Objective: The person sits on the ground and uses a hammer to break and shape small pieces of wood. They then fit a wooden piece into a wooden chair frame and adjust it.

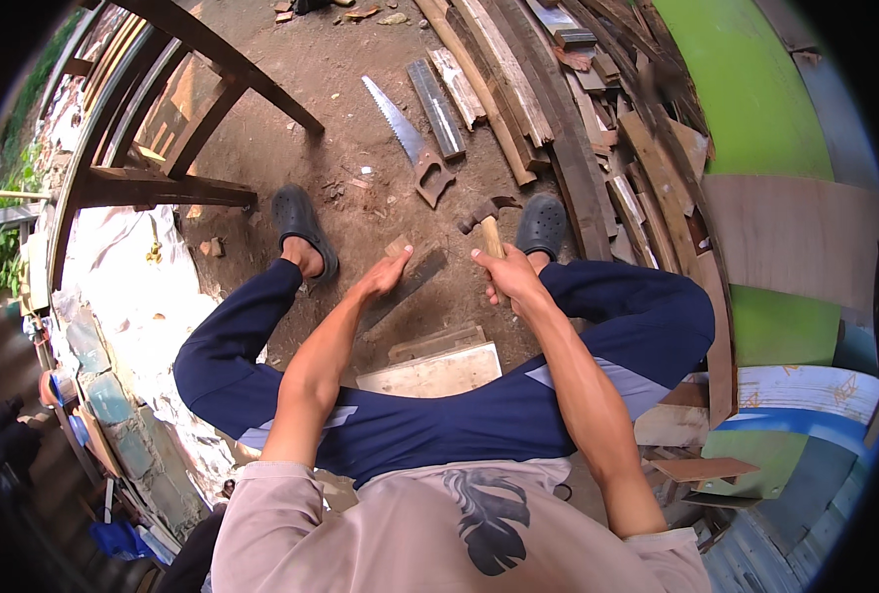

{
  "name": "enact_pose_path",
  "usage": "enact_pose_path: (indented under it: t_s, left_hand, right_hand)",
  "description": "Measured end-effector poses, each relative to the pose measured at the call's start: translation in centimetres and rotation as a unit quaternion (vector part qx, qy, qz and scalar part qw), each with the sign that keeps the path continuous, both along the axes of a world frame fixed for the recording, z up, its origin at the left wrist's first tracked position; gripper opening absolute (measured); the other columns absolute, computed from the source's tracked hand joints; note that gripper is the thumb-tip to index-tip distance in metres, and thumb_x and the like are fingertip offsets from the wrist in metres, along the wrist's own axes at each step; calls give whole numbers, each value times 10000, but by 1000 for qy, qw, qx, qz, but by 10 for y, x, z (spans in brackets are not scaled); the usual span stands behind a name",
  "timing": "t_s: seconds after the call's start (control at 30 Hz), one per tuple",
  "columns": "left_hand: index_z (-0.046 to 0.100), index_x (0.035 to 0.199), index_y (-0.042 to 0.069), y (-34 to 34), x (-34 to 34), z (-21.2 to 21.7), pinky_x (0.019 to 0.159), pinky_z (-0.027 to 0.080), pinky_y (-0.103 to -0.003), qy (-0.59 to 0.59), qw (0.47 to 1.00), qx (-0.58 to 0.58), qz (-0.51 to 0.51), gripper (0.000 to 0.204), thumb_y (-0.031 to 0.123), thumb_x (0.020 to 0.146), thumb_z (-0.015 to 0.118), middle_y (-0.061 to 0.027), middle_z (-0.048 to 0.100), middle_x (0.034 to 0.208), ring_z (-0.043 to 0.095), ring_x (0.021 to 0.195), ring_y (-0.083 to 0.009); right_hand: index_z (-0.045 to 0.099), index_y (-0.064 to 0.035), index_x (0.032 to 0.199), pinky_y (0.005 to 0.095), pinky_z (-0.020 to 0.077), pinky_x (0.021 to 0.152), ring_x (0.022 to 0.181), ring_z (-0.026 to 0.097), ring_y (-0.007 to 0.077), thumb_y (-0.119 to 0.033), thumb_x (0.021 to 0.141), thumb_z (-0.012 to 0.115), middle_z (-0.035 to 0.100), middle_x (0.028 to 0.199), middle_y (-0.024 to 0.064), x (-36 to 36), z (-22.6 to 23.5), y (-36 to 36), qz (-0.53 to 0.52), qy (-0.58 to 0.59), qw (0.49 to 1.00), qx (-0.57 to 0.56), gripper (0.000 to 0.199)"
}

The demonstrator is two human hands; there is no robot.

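Note:
My right hand (513,278) is closed around the wooden handle of a claw hammer (493,237), its dark metal head pointing away from me between my feet. My left hand (384,274) pinches a small light-brown wood block (397,246). Beside and partly under that hand runs a flat dark wooden board (419,278), set at a slant; whether my fingers also grip it is hidden. Ahead on the dirt lies a handsaw (400,128) with a brown wooden handle, and a grey-faced wood strip (435,107) rests to its right.
Long planks and scrap wood (508,69) are piled along the right, beside green panels (760,89). A dark wooden frame (197,188) stands at the far left. Close to me lies a pale board (434,372). My dark clogs (541,227) are planted on either side.

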State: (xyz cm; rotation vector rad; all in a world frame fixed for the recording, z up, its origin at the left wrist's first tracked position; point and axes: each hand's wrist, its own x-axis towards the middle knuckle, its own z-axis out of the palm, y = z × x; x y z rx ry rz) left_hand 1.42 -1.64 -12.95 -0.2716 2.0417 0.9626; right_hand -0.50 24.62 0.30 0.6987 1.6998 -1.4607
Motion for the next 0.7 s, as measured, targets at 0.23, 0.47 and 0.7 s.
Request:
enact_pose_path:
  t_s: [0.23,0.47,0.7]
  left_hand:
    - [692,1070,8,-28,12,-33,962,420,-470,-18,987,-138,84,814,674,935,245,-287,633,1122,573,1121,-431]
    - [636,1188,59,-48,23,-77,1003,379,-466,151,946,-259,127,690,637,936,358,-198,632,1111,562,1118,-344]
    - [406,1389,86,-65,57,-72,1064,306,-429,336,911,-239,-9,698,525,879,590,-152,498,1264,445,1203,-311]
  right_hand:
    - [456,1,1116,277,419,345,414,478,124,-295,918,634,455,647,15,3,-10,9,18,-30,998,58,398]
    - [476,2,1142,283,418,344,418,489,126,-281,920,625,468,654,18,8,-14,3,56,-74,992,87,390]
    - [433,11,1313,282,402,337,402,481,130,-284,910,631,506,686,41,6,-14,-9,103,-67,985,123,537]
